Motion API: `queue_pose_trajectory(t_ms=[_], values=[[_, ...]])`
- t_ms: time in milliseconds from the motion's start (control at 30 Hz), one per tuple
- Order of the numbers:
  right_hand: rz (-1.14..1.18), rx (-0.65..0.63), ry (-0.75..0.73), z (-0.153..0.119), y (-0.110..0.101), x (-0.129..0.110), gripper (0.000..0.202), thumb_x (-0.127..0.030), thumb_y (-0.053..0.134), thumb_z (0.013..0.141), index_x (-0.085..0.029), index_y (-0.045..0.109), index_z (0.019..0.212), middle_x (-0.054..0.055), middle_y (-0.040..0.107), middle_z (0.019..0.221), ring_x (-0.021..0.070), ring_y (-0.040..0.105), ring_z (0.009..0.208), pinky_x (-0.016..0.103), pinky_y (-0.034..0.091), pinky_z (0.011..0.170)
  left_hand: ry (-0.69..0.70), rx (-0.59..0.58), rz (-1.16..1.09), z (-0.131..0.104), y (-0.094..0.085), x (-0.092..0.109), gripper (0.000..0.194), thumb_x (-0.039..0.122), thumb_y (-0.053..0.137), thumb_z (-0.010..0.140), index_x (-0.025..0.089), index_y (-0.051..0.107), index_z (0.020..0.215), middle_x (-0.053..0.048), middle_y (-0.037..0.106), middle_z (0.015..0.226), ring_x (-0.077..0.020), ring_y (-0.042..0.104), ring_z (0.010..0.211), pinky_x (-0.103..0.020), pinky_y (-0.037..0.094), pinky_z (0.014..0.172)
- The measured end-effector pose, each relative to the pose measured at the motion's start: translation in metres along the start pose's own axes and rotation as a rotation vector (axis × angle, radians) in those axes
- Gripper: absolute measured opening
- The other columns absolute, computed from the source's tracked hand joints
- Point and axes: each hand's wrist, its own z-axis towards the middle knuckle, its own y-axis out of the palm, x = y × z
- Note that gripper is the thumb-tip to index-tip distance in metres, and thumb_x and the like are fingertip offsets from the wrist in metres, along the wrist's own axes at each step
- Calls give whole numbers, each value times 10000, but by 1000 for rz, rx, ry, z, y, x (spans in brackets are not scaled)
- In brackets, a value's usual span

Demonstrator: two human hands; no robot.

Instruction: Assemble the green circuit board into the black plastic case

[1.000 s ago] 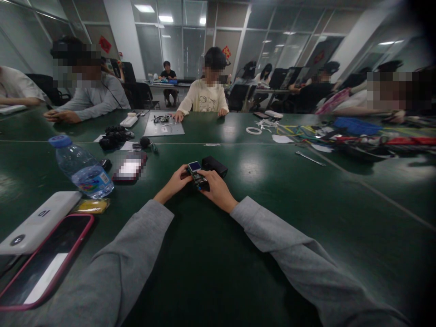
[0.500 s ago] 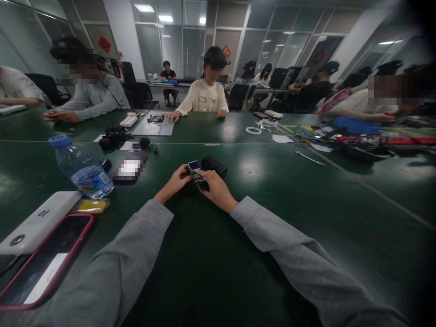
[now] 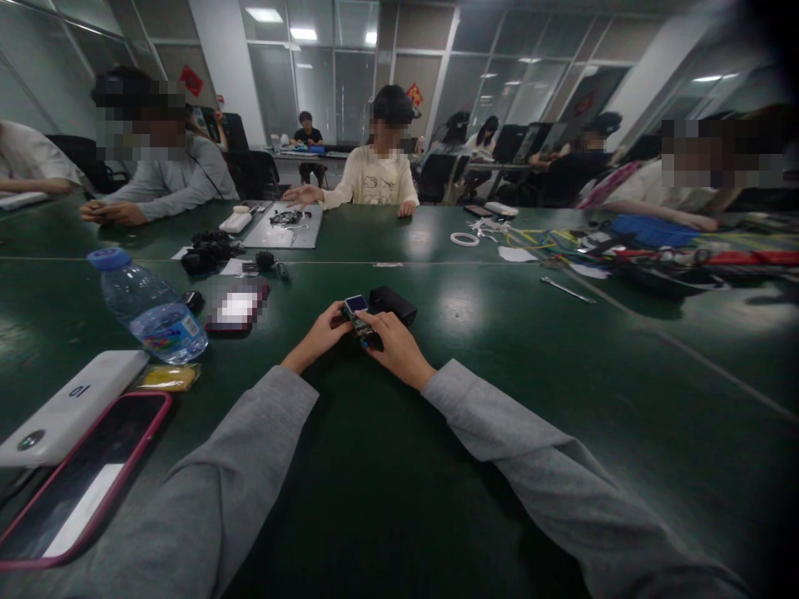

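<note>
A small circuit board [image 3: 364, 331] with a little screen [image 3: 355, 304] at its far end is held between my two hands, just over the table. My left hand [image 3: 321, 334] is closed on its left edge near the screen. My right hand [image 3: 396, 348] grips the right side, its index finger lying across the board just below the screen. Part of the board is hidden under the right fingers. Right behind my right hand lies a black rectangular case [image 3: 393, 304].
On the left stand a tilted-looking water bottle [image 3: 150, 312], a white device [image 3: 78, 408], a yellow packet [image 3: 168, 378] and a pink-edged phone [image 3: 87, 482]. A wrench [image 3: 567, 289] and tangled cables [image 3: 624, 249] lie to the right. Across the table sits a co-worker [image 3: 378, 170].
My hands have barely moved; the board is turned slightly under my right fingers. The co-worker opposite has moved one hand leftward over the grey sheet. A person at right has lowered a hand.
</note>
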Motion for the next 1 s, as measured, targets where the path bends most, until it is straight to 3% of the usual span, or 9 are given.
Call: queue_pose_trajectory(t_ms=[767, 1000], values=[[30, -44, -13, 0, 0, 0, 748, -152, 629, 792, -288, 272, 1435, 76, 520, 1115, 248, 486, 993, 453, 466, 860, 3, 30, -44, 0, -3, -4, 413, 201, 665, 742, 162, 527, 1129, -95, 630, 1133, -224, 579, 1080, -428, 405, 991], [93, -15, -4, 1, -5, -7, 586, -416, 607, 851, -262, 390, 1373, 76, 544, 1097, 236, 499, 996, 430, 459, 881, -10, 33, -72, 0, -4, -5, 447, 195, 680, 726, 165, 529, 1145, -96, 629, 1149, -224, 575, 1099, -421, 404, 998]])
